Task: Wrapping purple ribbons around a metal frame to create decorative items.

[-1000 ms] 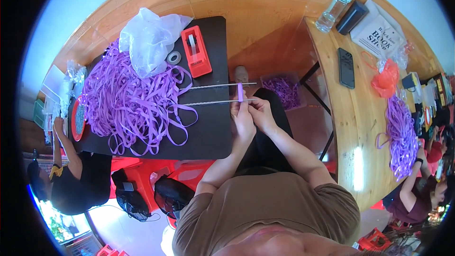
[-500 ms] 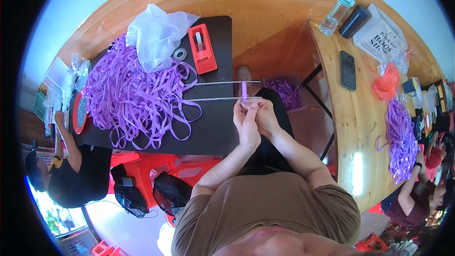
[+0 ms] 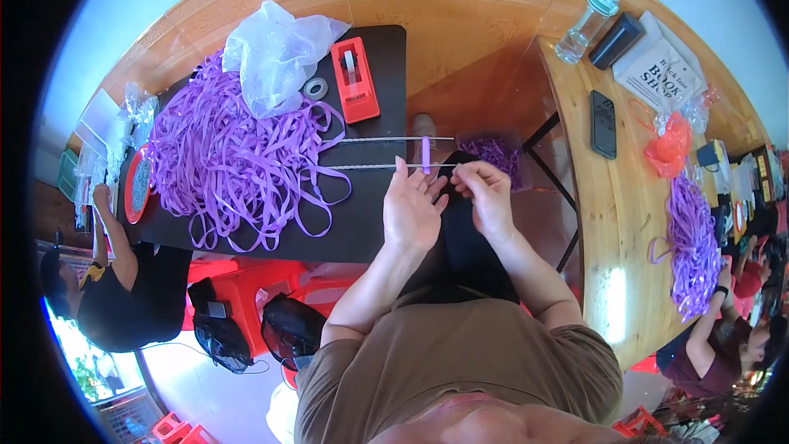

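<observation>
Two thin metal rods [image 3: 386, 139] stick out side by side past the right edge of the dark table. A short purple ribbon loop [image 3: 426, 154] spans them near their free ends. My left hand [image 3: 413, 212] is open, palm up, its fingers spread just below the loop and the nearer rod. At that rod's tip, my right hand [image 3: 486, 196] is closed in a pinch; what lies between the fingertips is too small to make out. Left of the rods, a big heap of purple ribbon loops [image 3: 238, 156] covers much of the table.
On the dark table [image 3: 362, 222] are a clear plastic bag [image 3: 275, 57], a red tape dispenser [image 3: 356, 82] and a tape roll [image 3: 315, 88]. A bin of purple pieces [image 3: 493, 156] stands below. The wooden table [image 3: 608, 205] at right bears a phone [image 3: 603, 124] and more ribbon [image 3: 690, 247].
My hands have come apart from their joined grip under the loop. The left has moved left and opened; the right has shifted right to the nearer rod's tip.
</observation>
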